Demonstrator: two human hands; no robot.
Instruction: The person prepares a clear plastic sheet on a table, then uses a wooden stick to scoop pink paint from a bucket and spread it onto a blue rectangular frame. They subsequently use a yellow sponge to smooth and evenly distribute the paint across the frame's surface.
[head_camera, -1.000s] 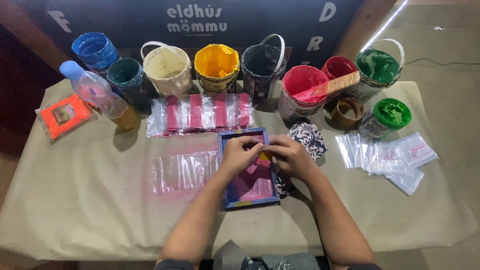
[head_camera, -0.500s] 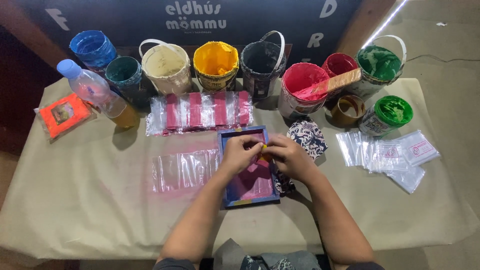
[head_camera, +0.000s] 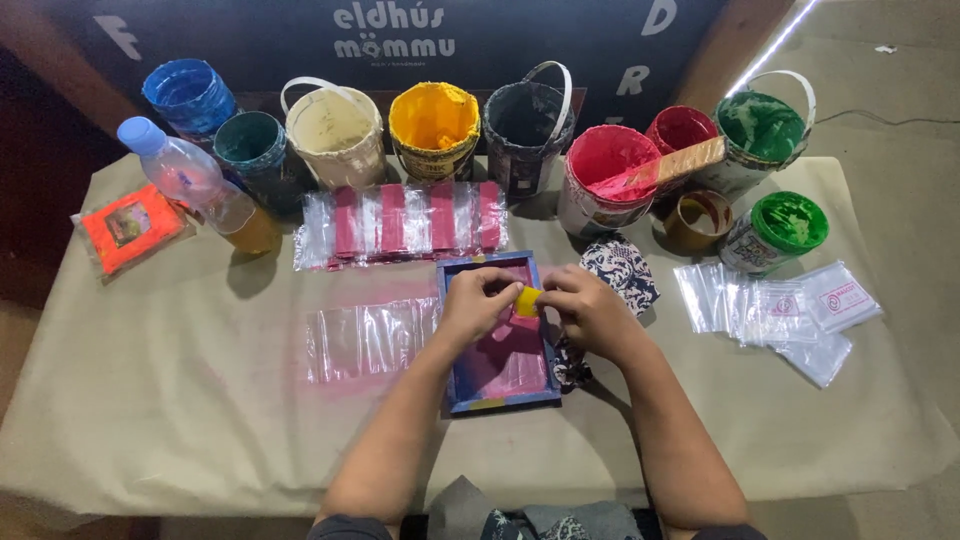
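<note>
Grip: both your hands pinch one small yellow block (head_camera: 528, 300) between thumb and fingertips, your left hand (head_camera: 478, 303) on its left side, your right hand (head_camera: 587, 309) on its right, fingers pressed together on it.
Where it is: you hold the yellow block just over the upper half of the small blue-framed printing screen (head_camera: 497, 331), whose mesh is stained pink.
Change: against the views from a second ago, your hands and the block sit in the same spot over the frame; nothing on the table has shifted, so the work is at a standstill over the screen.
Beside your left arm: a row of clear plastic bags (head_camera: 368, 338) lies flat on a pink smear on the beige paper table cover (head_camera: 160, 400).
Beside your right hand: a dark patterned cloth (head_camera: 622, 268) touches the frame's right edge; further right lies a loose heap of small clear bags (head_camera: 775, 310).
Beyond the frame: a strip of clear bags with pink stripes (head_camera: 405, 222).
Far edge: open paint buckets stand in a row, among them a yellow bucket (head_camera: 433, 128) and a pink-red bucket (head_camera: 607, 175); a clear plastic bottle (head_camera: 195, 185) lies at the left.
</note>
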